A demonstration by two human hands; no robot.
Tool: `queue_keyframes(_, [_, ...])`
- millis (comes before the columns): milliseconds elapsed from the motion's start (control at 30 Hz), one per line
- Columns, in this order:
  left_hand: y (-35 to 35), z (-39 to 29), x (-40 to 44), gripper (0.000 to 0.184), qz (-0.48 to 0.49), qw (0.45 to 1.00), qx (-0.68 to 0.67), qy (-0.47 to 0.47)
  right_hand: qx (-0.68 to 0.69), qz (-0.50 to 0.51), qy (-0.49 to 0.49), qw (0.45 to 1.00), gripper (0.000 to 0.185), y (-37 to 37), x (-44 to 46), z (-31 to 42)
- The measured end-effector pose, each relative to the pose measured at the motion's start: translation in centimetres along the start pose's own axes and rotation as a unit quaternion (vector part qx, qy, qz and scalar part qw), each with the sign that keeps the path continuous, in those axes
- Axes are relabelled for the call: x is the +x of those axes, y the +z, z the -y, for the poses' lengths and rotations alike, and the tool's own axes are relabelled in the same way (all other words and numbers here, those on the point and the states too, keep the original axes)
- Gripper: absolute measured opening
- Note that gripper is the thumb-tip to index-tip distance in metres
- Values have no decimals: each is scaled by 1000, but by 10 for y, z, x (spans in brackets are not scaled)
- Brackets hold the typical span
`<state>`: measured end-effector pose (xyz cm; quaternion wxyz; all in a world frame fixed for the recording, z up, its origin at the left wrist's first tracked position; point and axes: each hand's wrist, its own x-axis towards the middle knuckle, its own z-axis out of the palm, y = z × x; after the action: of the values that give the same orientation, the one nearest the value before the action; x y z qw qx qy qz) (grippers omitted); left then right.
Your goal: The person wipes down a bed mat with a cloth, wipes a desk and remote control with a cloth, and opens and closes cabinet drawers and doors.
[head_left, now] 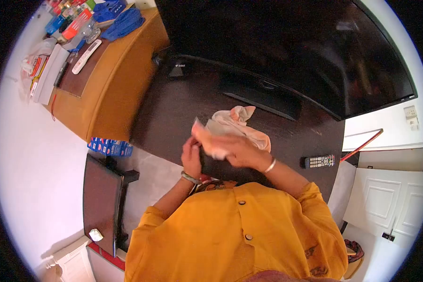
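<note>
My right hand [241,149] is closed on a pale pink-and-white cloth [203,135], blurred by motion, whose upper end sticks up over my left hand. My left hand [191,157] is curled just beside it at the table's front edge. Its fingers are bent round something dark that I cannot make out. Behind my right hand a crumpled cream-and-peach cloth [230,123] lies on the dark table [174,103]. Whether the two cloths are one piece is hidden by my right hand.
A remote control [319,161] lies at the table's right edge. At the back stands a large television [286,42] on its base. To the left, a wooden cabinet [122,70] carries a white remote [86,56], blue baskets and several small items. Blue boxes [109,146] sit below it.
</note>
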<state>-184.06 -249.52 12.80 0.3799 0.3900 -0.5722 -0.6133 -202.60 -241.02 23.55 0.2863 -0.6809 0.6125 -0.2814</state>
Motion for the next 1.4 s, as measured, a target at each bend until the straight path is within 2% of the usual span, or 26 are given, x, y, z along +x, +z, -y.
queue_keyframes(33, [-12, 2, 9, 40, -2, 986, -121, -115, 82, 85, -2, 993, 54, 3, -7, 5])
queue_keyframes(67, [-15, -11, 13, 41, -11, 968, -179, -175, 46, 73, -42, 995, 54, 9, -15, 6])
queue_keyframes(100, [-16, -23, 15, 41, -19, 943, -235, -235, 41, 93, -30, 994, 53, 13, -19, 8])
queue_keyframes(133, [-16, -19, 16, 42, -18, 984, -98, -149, 38, 113, -18, 993, 52, 15, -25, 10])
queue_keyframes(167, [-13, -16, 20, 42, -13, 997, 43, -60, 35, 131, -3, 991, 50, 14, -28, 14])
queue_keyframes(200, [-11, -15, 26, 43, -6, 983, 182, 32, 84, 138, -40, 986, 47, 12, -29, 15])
queue_keyframes(300, [20, -39, 45, 46, 100, 873, 380, 288, 151, 42, 47, 987, 48, 21, -43, -20])
queue_keyframes(333, [36, -35, 49, 46, 117, 870, 372, 303, 10, -61, 59, 996, 47, 18, -48, -29])
queue_keyframes(367, [54, -30, 52, 46, 134, 866, 363, 318, -131, -162, 69, 976, 47, 15, -53, -36])
queue_keyframes(400, [68, -29, 56, 44, 145, 875, 386, 253, -267, -259, 76, 925, 46, 15, -57, -43])
queue_keyframes(467, [90, -30, 67, 43, 168, 880, 426, 123, -237, -123, 171, 948, 43, 29, -69, -54])
queue_keyframes(500, [94, -30, 78, 38, 208, 873, 431, 96, -219, -55, 218, 949, 41, 37, -75, -59])
queue_keyframes(567, [97, -26, 102, 29, 285, 852, 438, 40, -136, -106, 148, 974, 37, 52, -81, -70])
queue_keyframes(600, [94, -25, 108, 23, 235, 891, 384, 61, -92, -130, 113, 981, 35, 52, -79, -67])
queue_keyframes(667, [82, -22, 125, 12, 129, 948, 271, 101, 31, -182, 118, 976, 32, 27, -72, -45])
queue_keyframes(700, [79, -14, 144, 10, 44, 989, 126, 65, 94, -207, 123, 966, 31, 13, -68, -31])
queue_keyframes(733, [76, -8, 163, 9, -41, 999, -22, 26, 117, -229, 132, 957, 32, 8, -67, -23])
queue_keyframes(767, [74, -32, 171, 9, -95, 995, 10, 26, 138, -250, 139, 948, 34, 2, -66, -17])
queue_keyframes(833, [66, -36, 193, 22, -43, 997, -14, -57, 129, -276, 154, 940, 39, -10, -58, -17])
queue_keyframes(900, [66, -18, 189, 41, 17, 992, 122, 5, 76, -286, 177, 939, 47, -22, -57, -25])
queue_keyframes(933, [70, -6, 188, 51, 47, 980, 189, 38, -116, -292, 107, 943, 51, -15, -68, -52])
queue_keyframes(967, [75, 11, 185, 60, 59, 948, 301, 82, -164, -277, 132, 937, 51, -12, -78, -65])
queue_keyframes(1033, [88, 44, 170, 78, 82, 841, 510, 161, -257, -245, 185, 916, 51, 2, -108, -73])
queue_keyframes(1133, [119, -13, 146, 83, 135, 832, 535, 50, -265, -164, 221, 924, 49, 26, -140, -88])
queue_keyframes(1333, [149, 13, 202, 71, 176, 793, 570, 121, -277, -164, 254, 912, 56, 30, -135, -86])
queue_keyframes(1400, [158, 5, 225, 69, 217, 757, 606, 114, -275, -165, 256, 912, 56, 29, -134, -86])
